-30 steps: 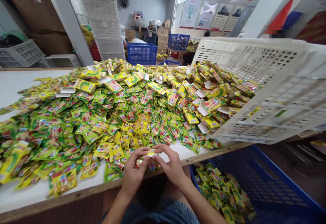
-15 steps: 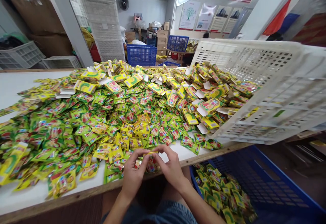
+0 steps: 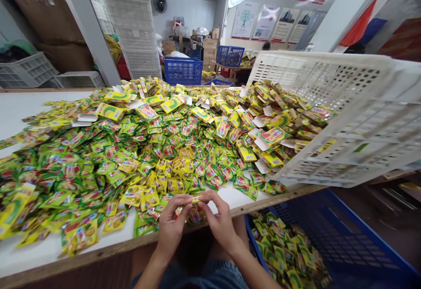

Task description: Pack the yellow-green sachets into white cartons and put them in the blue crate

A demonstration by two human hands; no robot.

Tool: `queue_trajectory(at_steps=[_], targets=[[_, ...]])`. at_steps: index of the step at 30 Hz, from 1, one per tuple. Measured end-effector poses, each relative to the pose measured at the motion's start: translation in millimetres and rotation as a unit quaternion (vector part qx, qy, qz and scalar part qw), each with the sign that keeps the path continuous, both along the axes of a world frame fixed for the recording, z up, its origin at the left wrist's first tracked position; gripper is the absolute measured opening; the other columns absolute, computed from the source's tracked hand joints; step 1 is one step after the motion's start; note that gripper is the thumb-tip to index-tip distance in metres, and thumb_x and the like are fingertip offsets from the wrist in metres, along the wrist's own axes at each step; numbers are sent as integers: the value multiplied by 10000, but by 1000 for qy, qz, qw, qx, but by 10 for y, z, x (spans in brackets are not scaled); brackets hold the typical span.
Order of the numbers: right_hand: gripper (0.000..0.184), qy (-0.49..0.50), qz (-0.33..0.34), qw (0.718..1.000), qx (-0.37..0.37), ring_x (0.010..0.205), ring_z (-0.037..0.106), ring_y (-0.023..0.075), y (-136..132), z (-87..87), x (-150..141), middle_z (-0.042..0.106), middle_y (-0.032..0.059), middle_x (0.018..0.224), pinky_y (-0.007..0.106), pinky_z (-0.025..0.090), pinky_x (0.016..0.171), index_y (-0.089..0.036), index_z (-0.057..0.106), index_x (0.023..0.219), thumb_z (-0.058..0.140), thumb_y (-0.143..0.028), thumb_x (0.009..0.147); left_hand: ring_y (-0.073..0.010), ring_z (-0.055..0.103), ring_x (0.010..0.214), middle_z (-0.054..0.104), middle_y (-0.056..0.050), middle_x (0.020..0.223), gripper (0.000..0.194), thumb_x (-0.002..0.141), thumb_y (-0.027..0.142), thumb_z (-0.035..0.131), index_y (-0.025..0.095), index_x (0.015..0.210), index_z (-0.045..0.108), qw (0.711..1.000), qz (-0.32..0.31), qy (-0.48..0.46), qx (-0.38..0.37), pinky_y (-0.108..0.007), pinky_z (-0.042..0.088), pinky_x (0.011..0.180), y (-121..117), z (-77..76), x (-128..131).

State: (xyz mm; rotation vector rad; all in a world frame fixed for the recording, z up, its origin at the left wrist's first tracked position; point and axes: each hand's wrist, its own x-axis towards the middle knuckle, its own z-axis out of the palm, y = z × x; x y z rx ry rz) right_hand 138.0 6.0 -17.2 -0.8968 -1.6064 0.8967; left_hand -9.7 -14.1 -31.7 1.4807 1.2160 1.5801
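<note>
Between my two hands, at the table's front edge, is a small yellow box (image 3: 196, 199), seen mostly end-on. My left hand (image 3: 174, 221) pinches its left end and my right hand (image 3: 217, 219) its right end. The fingers cover much of it. Green and yellow candy-style sachets (image 3: 158, 183) lie in a wide heap just beyond the hands, with some beneath them at the edge. Flattish yellow printed boxes (image 3: 272, 135), several with open white flaps, are piled at the right of the heap.
A white perforated crate (image 3: 329, 148) lies tipped on its side at the table's right. Below the edge, a blue crate (image 3: 355, 240) holds several yellow-green boxes. The wooden table edge (image 3: 108, 254) runs in front of me. Stacked white crates (image 3: 131, 26) stand behind.
The small box has tilted slightly, so more of its yellow side shows between the fingertips. My hands stay in nearly the same place, with the right fingers shifted a little.
</note>
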Motion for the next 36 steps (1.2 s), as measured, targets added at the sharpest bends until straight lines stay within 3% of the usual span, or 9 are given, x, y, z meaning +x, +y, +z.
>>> queue_trajectory(at_steps=[7, 13, 22, 36], targets=[[68, -31, -24, 998, 40, 913, 579, 168, -8, -58, 2, 612, 34, 889, 298, 467, 807, -211, 577, 877, 519, -177, 872, -190, 600, 929, 633, -29, 948, 123, 806, 176, 616, 245, 902, 651, 996, 27, 80, 31, -331, 478, 832, -36, -132, -37], [251, -74, -19, 997, -1, 912, 594, 165, -52, -203, -4, 604, 58, 1024, 287, 495, 802, -223, 502, 1128, 500, -202, 878, -212, 564, 1085, 593, -68, 1140, 339, 819, 234, 592, 255, 1150, 521, 993, 12, 105, -56, -394, 444, 957, -75, -292, 17], [304, -81, -16, 997, 4, 1008, 570, 162, -67, -284, -46, 572, 61, 1120, 290, 477, 876, -246, 432, 1213, 377, -174, 923, -219, 565, 1086, 582, -63, 1154, 323, 831, 255, 568, 261, 1148, 506, 990, 20, 114, -77, -387, 450, 947, -59, -307, 30], [300, -65, -20, 998, -8, 1057, 563, 164, -63, -319, -59, 574, 65, 1144, 297, 482, 891, -251, 443, 1220, 382, -204, 930, -233, 577, 1101, 590, -74, 1181, 375, 804, 260, 601, 260, 1168, 513, 992, 14, 100, -82, -389, 473, 936, -60, -307, 17]])
